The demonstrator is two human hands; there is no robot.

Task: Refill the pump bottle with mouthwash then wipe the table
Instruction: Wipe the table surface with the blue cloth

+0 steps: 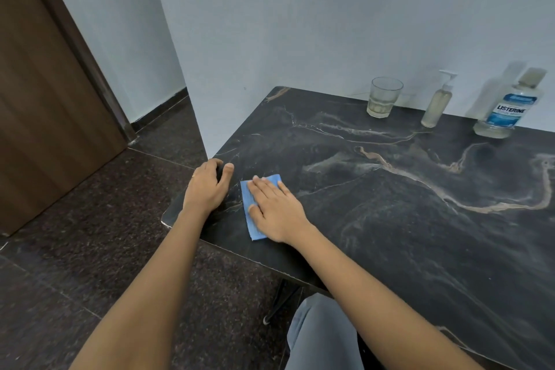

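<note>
Nearest, low in view, a knee in grey trousers (324, 336), with two bare forearms reaching out over the near left corner of the dark marble-patterned counter (390, 219). Right hand (274, 209) flat, fingers spread, palm pressed down on a folded blue cleaning cloth (250, 219) lying on the counter near its left edge. Left hand (207, 186) just beside the cloth, curled loosely over the counter's left edge, thumb on top, gripping nothing else. Far off along the back wall, well apart from the hands: a clear drinking glass (383, 97), a slim clear pump bottle with a white pump head (437, 105) holding pale liquid, and a large Listerine mouthwash bottle (507, 108), capped, at far right.
</note>
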